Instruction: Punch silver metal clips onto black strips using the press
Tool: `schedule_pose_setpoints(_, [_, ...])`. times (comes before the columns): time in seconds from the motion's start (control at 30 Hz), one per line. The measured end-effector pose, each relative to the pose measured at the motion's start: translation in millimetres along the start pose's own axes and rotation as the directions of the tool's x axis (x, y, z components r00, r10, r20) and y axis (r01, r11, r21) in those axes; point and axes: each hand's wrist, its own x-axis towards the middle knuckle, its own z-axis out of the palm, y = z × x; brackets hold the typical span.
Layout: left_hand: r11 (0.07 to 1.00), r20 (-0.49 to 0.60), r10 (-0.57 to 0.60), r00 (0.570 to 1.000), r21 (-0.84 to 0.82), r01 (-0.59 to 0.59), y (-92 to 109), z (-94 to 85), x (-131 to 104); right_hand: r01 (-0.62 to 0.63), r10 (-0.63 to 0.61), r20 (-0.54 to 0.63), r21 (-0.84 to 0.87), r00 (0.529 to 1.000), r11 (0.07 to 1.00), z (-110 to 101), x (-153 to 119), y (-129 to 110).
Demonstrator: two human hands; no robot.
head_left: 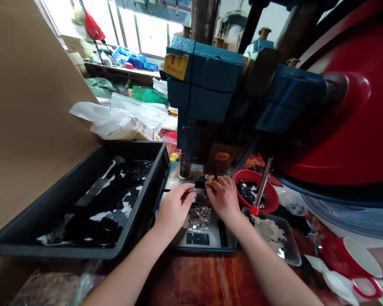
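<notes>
Black piece [200,183] between left hand [175,207], pinched narrow, and right hand [223,197], grip indeterminable. Fingertips [187,187] are best kept clear of press [207,80], 12 o'clock.

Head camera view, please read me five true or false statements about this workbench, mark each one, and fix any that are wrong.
1. The left hand and right hand are below the blue machine. True.
2. The large dark tray stands on the picture's right of the machine. False: the large dark tray is on its left.
3. Black pieces lie in the red basket. True.
4. The mug is blue outside. False: the mug is red outside.
5. A pile of small shiny pieces lies between the wrists. True.
</notes>
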Motion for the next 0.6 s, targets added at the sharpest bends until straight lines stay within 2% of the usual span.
schedule_pose_setpoints(0.1, [0.997, -0.03, -0.048, 0.998, -0.069, 0.046, -2, 3.6, 6, 0.052, -0.052, 0.013, -0.002, 0.999, 0.999, -6, -5, -1])
schedule_pose_setpoints(0.23, [0.997, -0.054, -0.033, 0.998, -0.069, 0.029, -1, 5.4, 15, 0.097, -0.095, 0.057, -0.034, 0.994, 0.995, -12, -8, -2])
schedule_pose_setpoints(0.4, [0.994, -0.071, -0.086, 0.994, -0.066, 0.081, 1, 8.7, 22, 0.089, -0.09, 0.087, 0.013, 0.992, 0.996, -11, -9, 2])
schedule_pose_setpoints(0.47, [0.995, -0.062, -0.087, 0.994, -0.046, 0.084, 3, 11.9, 24, 0.064, -0.068, 0.064, 0.062, 0.996, 0.996, -8, -12, 5])
schedule_pose_setpoints(0.6, [0.998, -0.054, -0.001, 0.999, 0.064, 0.005, 7, 19.9, 28, 0.03, -0.028, -0.026, 0.106, 0.999, 0.994, -4, -18, 11])
